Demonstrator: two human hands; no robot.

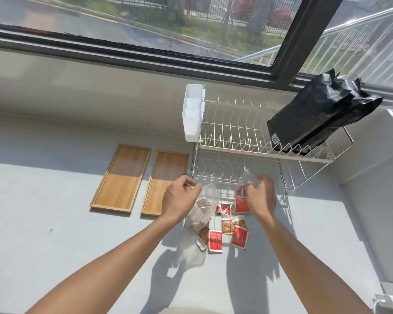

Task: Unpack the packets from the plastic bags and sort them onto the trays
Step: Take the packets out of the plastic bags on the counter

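Note:
Two empty wooden trays (122, 177) (166, 180) lie side by side on the grey counter, left of my hands. My left hand (179, 198) pinches the top of a clear plastic bag (204, 205) holding pale and brown packets. My right hand (260, 196) grips a second clear plastic bag (247, 177) with a red packet (241, 204) in it, lifted above the counter. Below my hands, loose red packets (214, 240) (239, 237), brown packets (228, 225) and a dark red one (223, 209) lie scattered on the counter.
A white two-tier wire dish rack (236, 137) stands right behind my hands, with a white plastic caddy (192, 112) on its left end and a black foil bag (318, 114) on top. A window runs along the back; a wall bounds the right.

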